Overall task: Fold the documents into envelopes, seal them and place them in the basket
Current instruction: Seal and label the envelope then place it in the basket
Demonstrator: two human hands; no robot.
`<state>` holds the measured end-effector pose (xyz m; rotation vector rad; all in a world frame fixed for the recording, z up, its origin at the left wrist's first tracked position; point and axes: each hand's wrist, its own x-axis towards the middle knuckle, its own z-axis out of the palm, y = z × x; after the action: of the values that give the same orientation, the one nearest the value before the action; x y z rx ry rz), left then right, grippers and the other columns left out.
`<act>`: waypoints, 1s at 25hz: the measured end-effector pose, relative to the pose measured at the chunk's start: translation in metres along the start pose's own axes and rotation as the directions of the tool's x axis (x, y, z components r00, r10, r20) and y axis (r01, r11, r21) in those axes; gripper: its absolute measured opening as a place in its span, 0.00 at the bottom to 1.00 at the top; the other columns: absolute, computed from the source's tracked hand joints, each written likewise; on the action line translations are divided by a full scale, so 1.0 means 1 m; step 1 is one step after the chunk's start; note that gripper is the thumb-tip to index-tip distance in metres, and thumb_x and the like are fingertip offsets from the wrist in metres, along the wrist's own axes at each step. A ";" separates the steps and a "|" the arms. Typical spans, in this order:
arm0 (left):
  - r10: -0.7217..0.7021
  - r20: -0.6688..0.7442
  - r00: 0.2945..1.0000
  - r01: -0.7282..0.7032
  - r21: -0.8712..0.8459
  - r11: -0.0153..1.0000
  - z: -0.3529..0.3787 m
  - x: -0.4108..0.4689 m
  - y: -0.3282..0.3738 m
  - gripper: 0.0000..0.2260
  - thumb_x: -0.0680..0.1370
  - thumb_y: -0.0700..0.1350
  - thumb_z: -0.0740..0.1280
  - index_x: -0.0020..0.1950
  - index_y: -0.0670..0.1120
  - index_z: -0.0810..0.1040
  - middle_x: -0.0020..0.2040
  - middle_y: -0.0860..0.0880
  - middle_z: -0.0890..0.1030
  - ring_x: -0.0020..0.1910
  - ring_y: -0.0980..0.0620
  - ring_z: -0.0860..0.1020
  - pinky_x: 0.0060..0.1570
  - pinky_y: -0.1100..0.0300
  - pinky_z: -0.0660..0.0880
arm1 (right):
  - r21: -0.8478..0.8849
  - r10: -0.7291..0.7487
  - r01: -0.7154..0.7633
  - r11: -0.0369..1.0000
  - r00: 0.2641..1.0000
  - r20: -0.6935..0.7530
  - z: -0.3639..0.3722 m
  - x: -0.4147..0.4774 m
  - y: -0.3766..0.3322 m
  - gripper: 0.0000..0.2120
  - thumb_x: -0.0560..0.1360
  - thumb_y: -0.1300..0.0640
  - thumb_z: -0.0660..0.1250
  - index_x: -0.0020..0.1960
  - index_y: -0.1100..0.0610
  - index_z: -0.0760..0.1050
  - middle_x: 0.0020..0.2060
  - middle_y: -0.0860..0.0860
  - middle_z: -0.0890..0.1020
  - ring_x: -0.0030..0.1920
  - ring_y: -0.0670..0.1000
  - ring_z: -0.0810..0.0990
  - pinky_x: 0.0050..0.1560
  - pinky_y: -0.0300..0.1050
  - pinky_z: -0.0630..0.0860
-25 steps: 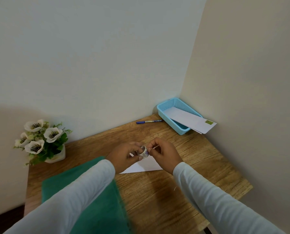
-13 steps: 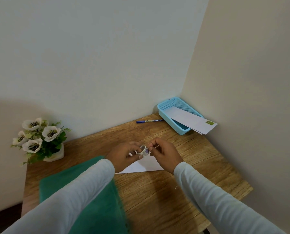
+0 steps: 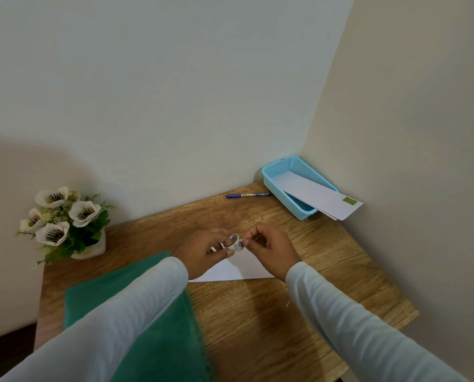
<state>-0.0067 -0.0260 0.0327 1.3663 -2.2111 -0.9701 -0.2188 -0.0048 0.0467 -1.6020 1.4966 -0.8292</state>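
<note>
A white envelope (image 3: 237,267) lies on the wooden table (image 3: 326,271) under my hands, partly hidden by them. Above it my left hand (image 3: 202,250) grips a small patterned tape roll (image 3: 235,243) between thumb and fingers. My right hand (image 3: 271,249) pinches at the roll's right side with thumb and forefinger; the tape end itself is too small to see. A light blue basket (image 3: 274,179) stands in the far right corner, with white envelopes (image 3: 321,198) lying across it and sticking out over its near rim.
A blue pen (image 3: 246,195) lies by the back wall, left of the basket. A white pot of white flowers (image 3: 65,224) stands at the far left. A green cloth (image 3: 158,326) covers the near left of the table. Walls close in behind and on the right.
My hands stay together over the envelope with the tape roll. My right hand's fingers have shifted slightly at the roll. The camera has drifted a little.
</note>
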 end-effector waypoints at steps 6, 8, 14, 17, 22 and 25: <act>-0.163 -0.137 0.977 0.183 0.153 0.971 -0.011 0.013 -0.027 0.09 0.80 0.50 0.70 0.59 0.52 0.84 0.56 0.54 0.83 0.49 0.54 0.79 0.52 0.55 0.78 | 0.081 0.047 -0.047 0.996 0.999 -0.001 0.004 0.004 0.003 0.03 0.77 0.58 0.73 0.46 0.52 0.81 0.42 0.46 0.84 0.46 0.47 0.82 0.49 0.43 0.79; -0.245 -0.199 0.949 0.283 0.192 0.940 -0.021 0.023 -0.037 0.08 0.80 0.50 0.69 0.59 0.54 0.83 0.55 0.53 0.83 0.47 0.53 0.78 0.50 0.55 0.76 | 0.116 0.086 -0.084 0.990 0.996 -0.013 0.003 0.006 0.008 0.03 0.76 0.57 0.74 0.45 0.51 0.81 0.42 0.48 0.85 0.47 0.53 0.82 0.51 0.50 0.80; -0.341 -0.343 0.875 0.454 0.337 0.825 -0.042 0.061 -0.057 0.09 0.81 0.49 0.67 0.58 0.50 0.84 0.53 0.49 0.82 0.49 0.47 0.79 0.53 0.54 0.78 | 0.149 0.218 -0.210 0.966 0.975 -0.036 -0.008 0.003 0.027 0.04 0.75 0.59 0.73 0.43 0.52 0.81 0.44 0.49 0.86 0.49 0.54 0.83 0.56 0.58 0.81; -0.371 -0.359 0.856 0.496 0.373 0.784 -0.046 0.073 -0.069 0.10 0.82 0.48 0.66 0.61 0.52 0.83 0.56 0.49 0.81 0.52 0.45 0.80 0.54 0.53 0.79 | 0.169 0.280 -0.265 0.949 0.957 -0.072 -0.021 0.001 0.038 0.04 0.75 0.58 0.75 0.44 0.53 0.80 0.44 0.51 0.85 0.49 0.55 0.83 0.58 0.57 0.80; -0.257 -0.463 0.848 0.459 0.399 0.794 -0.031 0.064 -0.064 0.15 0.79 0.42 0.70 0.66 0.50 0.80 0.67 0.46 0.76 0.59 0.42 0.78 0.57 0.50 0.79 | 0.237 0.430 -0.386 0.892 0.885 -0.177 -0.044 -0.003 0.062 0.06 0.76 0.56 0.75 0.46 0.55 0.79 0.45 0.53 0.85 0.49 0.56 0.84 0.59 0.59 0.81; -0.130 -0.368 0.921 0.278 0.386 0.879 -0.001 0.049 -0.037 0.15 0.80 0.43 0.68 0.67 0.46 0.78 0.66 0.46 0.75 0.57 0.43 0.78 0.54 0.53 0.78 | 0.245 0.489 -0.440 0.864 0.850 -0.198 -0.048 -0.004 0.074 0.07 0.75 0.57 0.76 0.48 0.57 0.79 0.46 0.53 0.85 0.49 0.56 0.85 0.56 0.57 0.83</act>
<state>-0.0051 -0.0802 0.0042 1.8379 -2.1169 -0.2663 -0.2967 -0.0066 0.0057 -0.9484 1.8273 -0.8821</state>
